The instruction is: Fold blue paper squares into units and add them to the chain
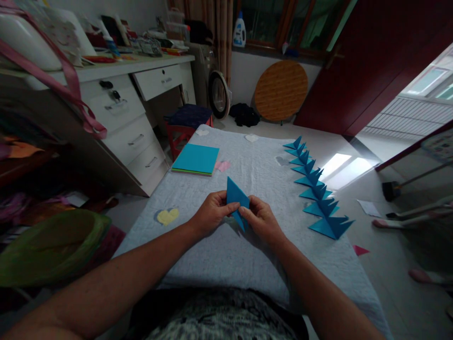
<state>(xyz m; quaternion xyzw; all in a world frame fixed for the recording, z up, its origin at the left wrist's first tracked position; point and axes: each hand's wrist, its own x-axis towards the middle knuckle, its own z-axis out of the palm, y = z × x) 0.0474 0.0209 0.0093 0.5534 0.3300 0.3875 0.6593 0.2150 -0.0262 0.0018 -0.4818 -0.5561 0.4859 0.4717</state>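
Between my two hands, above the middle of the cloth-covered table (198, 264), is a folded piece of blue paper (236, 192). It has a pointed top and a narrow tip hanging down. My left hand (216, 210) pinches its left edge, thumb in front and fingers behind. On the other side my right hand (261, 216) grips the lower right part, its thumb close to the left thumb. A stack of square coloured paper (196, 159), blue on top, lies beyond my left hand. To the right runs a row of folded blue paper pieces (316, 192) with upright points.
At the left stands a white desk (120, 106) with drawers, and below it a bin with a green liner (53, 245). A red stool (187, 123) is behind the table's far left corner. A pink paper scrap (361, 250) lies off the table's right edge.
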